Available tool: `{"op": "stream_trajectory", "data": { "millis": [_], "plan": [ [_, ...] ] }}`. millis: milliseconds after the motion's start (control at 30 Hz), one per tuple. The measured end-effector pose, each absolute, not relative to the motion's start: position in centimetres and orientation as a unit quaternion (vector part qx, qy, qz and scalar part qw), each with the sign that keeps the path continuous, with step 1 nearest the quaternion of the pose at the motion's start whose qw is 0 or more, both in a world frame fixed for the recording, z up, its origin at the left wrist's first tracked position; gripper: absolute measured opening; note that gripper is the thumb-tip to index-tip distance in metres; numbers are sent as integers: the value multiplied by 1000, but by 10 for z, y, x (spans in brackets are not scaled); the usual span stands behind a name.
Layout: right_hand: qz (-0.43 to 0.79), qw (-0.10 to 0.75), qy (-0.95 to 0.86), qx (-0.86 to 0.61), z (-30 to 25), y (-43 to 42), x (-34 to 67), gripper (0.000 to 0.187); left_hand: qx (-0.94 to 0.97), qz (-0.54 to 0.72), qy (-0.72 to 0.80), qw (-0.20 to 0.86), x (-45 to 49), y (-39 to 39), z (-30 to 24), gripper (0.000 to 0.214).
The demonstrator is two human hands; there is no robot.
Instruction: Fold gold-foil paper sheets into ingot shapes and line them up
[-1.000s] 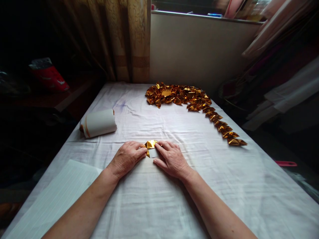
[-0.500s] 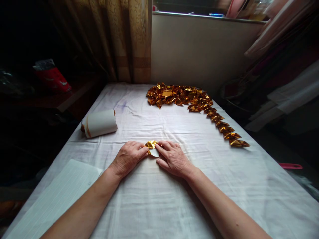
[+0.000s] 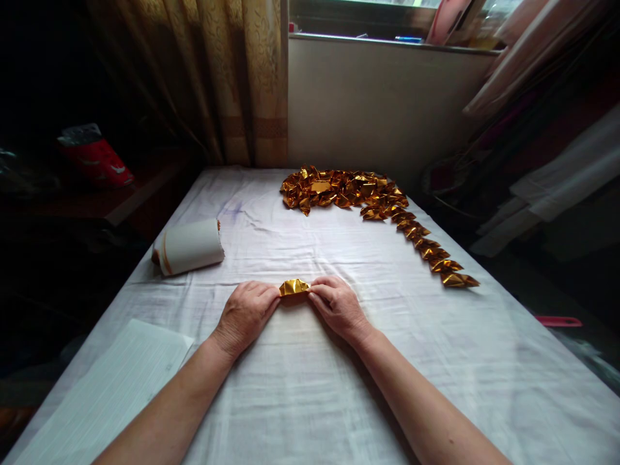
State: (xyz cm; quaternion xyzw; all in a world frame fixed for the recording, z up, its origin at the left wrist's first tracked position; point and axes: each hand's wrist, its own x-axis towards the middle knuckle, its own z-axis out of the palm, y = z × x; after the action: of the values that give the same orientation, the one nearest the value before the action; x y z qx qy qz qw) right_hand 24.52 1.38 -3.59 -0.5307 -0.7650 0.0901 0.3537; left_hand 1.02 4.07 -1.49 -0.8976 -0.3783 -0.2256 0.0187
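Between my two hands is a small folded piece of gold foil paper (image 3: pixel 294 287), shaped like an ingot with pointed ends. My left hand (image 3: pixel 247 312) pinches its left tip between thumb and fingers. At the opposite tip, my right hand (image 3: pixel 340 306) is closed in a pinch as well. Only the shiny gold side of the paper shows. Farther back, a heap of finished-looking gold foil ingots (image 3: pixel 339 189) curves into a row of overlapping ones (image 3: pixel 433 254) along the right side of the table.
A roll of paper (image 3: pixel 190 247), white outside with brown-gold edges, lies at the left. A lined white sheet (image 3: pixel 113 387) rests near my left forearm. White cloth (image 3: pixel 387 381) covers the table. Beyond are a curtain (image 3: pixel 247 84), a red container (image 3: pixel 99 160) and a pink handle (image 3: pixel 559 321).
The foil paper was partly open with its white side showing; now it is folded into a narrow gold shape. My right fingers have moved from on top of it to its right tip.
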Motion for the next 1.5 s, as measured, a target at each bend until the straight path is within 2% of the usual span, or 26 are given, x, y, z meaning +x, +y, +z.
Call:
{"op": "stream_trajectory", "data": {
  "millis": [133, 267, 400, 533, 767, 900, 1033, 1133, 1333, 1400, 1500],
  "plan": [
    [105, 283, -744, -596, -22, 21, 238, 19, -866, -235, -438, -52, 14, 41, -17, 14],
    [98, 218, -712, -660, -13, 26, 231, 16, -838, -231, -489, -73, 21, 40, -16, 13],
    [77, 207, -702, -677, -15, 26, 226, 8, -822, -216, -523, -63, 29, 39, -14, 17],
    [51, 207, -698, -683, -19, 25, 223, 10, -813, -206, -543, -42, 33, 39, -15, 16],
    [19, 195, -692, -695, -20, 22, 221, 22, -813, -202, -546, -25, 34, 40, -19, 9],
    [5, 223, -750, -623, -20, 16, 215, 36, -815, -206, -542, -30, 33, 40, -18, 10],
    [54, 150, -833, -530, -22, 12, 206, 47, -817, -212, -536, -21, 33, 40, -18, 12],
    [94, 98, -826, -547, -21, 11, 206, 54, -816, -205, -539, -25, 33, 40, -18, 12],
    [85, 58, -779, -618, -19, 6, 224, 56, -816, -194, -544, -25, 32, 40, -17, 8],
    [84, 54, -777, -621, -19, 5, 227, 56, -815, -195, -545, -20, 32, 39, -17, 12],
    [80, 57, -779, -619, -19, 5, 227, 56, -849, -198, -490, 2, 36, 37, -18, 30]
  ]
}}
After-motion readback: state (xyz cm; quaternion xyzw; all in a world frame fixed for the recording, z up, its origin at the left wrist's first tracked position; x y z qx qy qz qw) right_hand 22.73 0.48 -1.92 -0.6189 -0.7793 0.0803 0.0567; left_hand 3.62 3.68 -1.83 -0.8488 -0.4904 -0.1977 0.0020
